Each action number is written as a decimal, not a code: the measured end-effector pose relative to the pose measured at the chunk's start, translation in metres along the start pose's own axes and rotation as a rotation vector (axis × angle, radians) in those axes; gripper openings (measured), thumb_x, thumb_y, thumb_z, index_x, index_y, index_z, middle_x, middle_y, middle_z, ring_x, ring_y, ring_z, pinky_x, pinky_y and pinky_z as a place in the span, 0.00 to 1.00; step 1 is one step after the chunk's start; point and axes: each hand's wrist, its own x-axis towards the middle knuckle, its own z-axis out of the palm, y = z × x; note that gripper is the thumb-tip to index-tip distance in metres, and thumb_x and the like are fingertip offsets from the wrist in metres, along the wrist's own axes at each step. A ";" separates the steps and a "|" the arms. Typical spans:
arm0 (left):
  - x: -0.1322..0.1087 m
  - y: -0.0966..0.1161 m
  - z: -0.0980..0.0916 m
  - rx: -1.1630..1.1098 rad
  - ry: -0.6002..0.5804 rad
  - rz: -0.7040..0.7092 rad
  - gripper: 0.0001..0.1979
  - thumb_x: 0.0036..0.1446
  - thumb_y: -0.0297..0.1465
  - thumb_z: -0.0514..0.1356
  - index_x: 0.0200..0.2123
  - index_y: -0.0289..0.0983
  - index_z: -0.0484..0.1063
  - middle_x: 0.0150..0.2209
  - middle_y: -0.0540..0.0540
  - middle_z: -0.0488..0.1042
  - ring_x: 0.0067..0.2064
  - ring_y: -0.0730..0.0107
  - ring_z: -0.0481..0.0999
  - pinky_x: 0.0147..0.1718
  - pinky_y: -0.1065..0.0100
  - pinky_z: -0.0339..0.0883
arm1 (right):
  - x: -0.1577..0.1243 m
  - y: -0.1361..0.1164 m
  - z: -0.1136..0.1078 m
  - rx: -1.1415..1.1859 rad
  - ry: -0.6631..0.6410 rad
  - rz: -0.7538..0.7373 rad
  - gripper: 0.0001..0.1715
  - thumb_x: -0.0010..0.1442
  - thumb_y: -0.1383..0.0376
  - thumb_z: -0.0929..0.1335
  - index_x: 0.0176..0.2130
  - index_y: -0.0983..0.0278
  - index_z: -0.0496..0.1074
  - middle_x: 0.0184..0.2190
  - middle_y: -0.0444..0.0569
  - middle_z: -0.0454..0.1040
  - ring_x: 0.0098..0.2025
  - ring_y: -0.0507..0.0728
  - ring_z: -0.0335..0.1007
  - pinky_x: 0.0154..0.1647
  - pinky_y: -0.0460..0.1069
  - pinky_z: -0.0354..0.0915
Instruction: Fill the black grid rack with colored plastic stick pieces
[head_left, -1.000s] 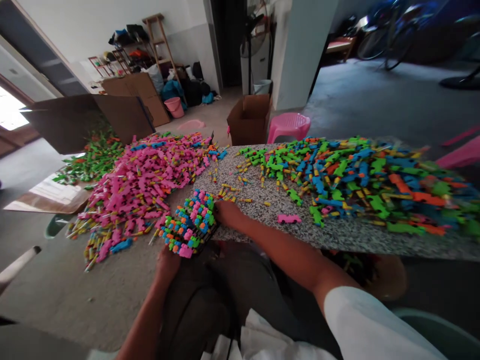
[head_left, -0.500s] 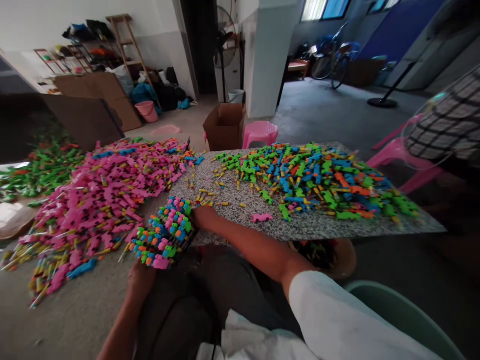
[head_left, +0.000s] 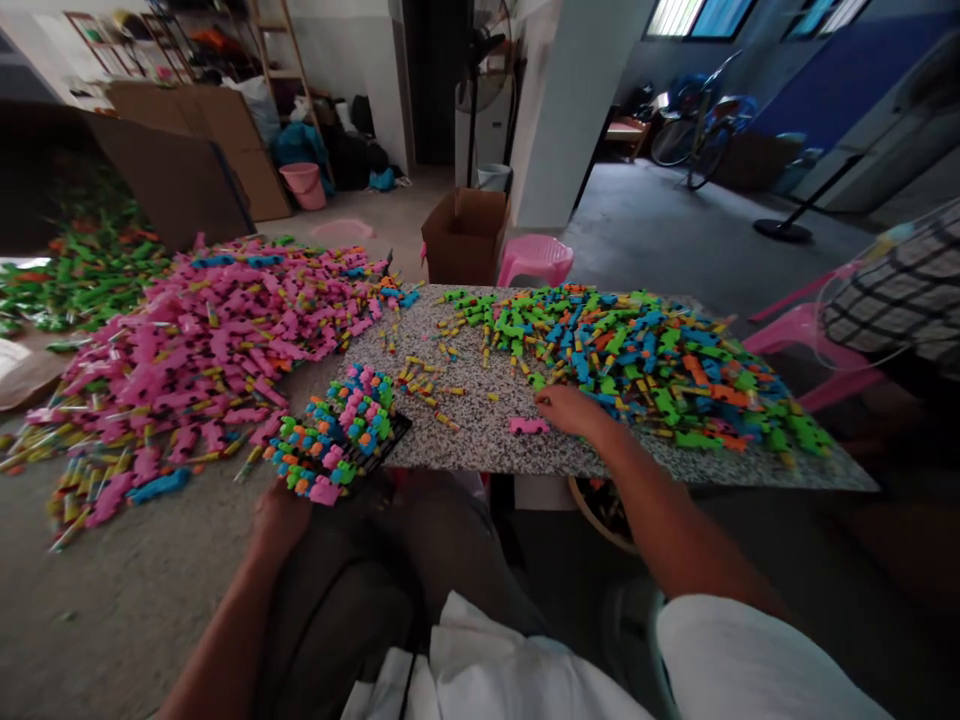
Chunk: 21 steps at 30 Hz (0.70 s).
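Note:
My left hand (head_left: 281,510) is under the near left edge of a black rack (head_left: 386,447) packed with small green, blue, pink and orange pieces; its fingers are hidden beneath. My right hand (head_left: 564,408) is over the speckled tabletop (head_left: 480,440), fingers bent together at a green piece (head_left: 537,381) by the near left edge of a mixed pile (head_left: 645,350) of green, blue and orange toys. Whether the fingers grip that piece is too small to tell. A single pink toy (head_left: 529,426) lies just below the right hand. Loose yellow pieces (head_left: 427,385) are scattered between rack and pile.
A large pink pile (head_left: 225,330) spreads at left, with green toys (head_left: 97,270) beyond it. Past the table are a cardboard box (head_left: 465,240) and a pink stool (head_left: 535,258). A person in a checked garment (head_left: 900,290) sits at far right. A round basin (head_left: 600,515) is below the table.
My right hand has moved from the rack's right side across the tabletop to the mixed pile's left edge. My left hand remains at the rack. The view has shifted slightly.

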 end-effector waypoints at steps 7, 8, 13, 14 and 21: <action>-0.006 0.011 -0.006 -0.235 0.065 -0.027 0.16 0.63 0.31 0.58 0.51 0.35 0.78 0.48 0.38 0.82 0.53 0.49 0.80 0.51 0.58 0.74 | -0.033 -0.018 0.044 -0.061 0.096 -0.055 0.21 0.68 0.52 0.70 0.54 0.60 0.78 0.52 0.58 0.77 0.49 0.63 0.77 0.46 0.50 0.66; -0.009 0.014 -0.009 -0.270 0.107 -0.051 0.17 0.63 0.32 0.57 0.52 0.35 0.78 0.48 0.39 0.82 0.52 0.51 0.80 0.51 0.59 0.74 | -0.031 -0.024 0.045 -0.068 0.111 -0.060 0.19 0.68 0.53 0.71 0.53 0.60 0.78 0.52 0.58 0.77 0.49 0.62 0.76 0.46 0.50 0.66; -0.068 0.025 -0.024 -0.329 0.527 -0.310 0.22 0.66 0.37 0.50 0.57 0.33 0.72 0.44 0.41 0.80 0.45 0.58 0.79 0.48 0.59 0.75 | -0.038 -0.070 0.045 0.208 0.131 -0.238 0.14 0.68 0.55 0.70 0.44 0.62 0.78 0.41 0.52 0.78 0.43 0.58 0.75 0.43 0.49 0.65; -0.088 0.030 -0.022 -0.352 0.536 -0.291 0.22 0.67 0.39 0.50 0.57 0.34 0.72 0.44 0.41 0.79 0.45 0.58 0.79 0.47 0.58 0.75 | -0.046 -0.084 0.046 0.310 0.142 -0.296 0.14 0.68 0.54 0.70 0.44 0.62 0.77 0.40 0.50 0.78 0.41 0.57 0.74 0.43 0.49 0.65; -0.179 0.100 0.003 -0.736 -0.061 0.336 0.32 0.71 0.46 0.54 0.74 0.49 0.54 0.68 0.38 0.68 0.65 0.54 0.73 0.58 0.53 0.75 | -0.113 -0.188 0.080 0.567 0.199 -0.752 0.14 0.70 0.54 0.70 0.48 0.61 0.75 0.44 0.51 0.78 0.45 0.58 0.75 0.49 0.52 0.68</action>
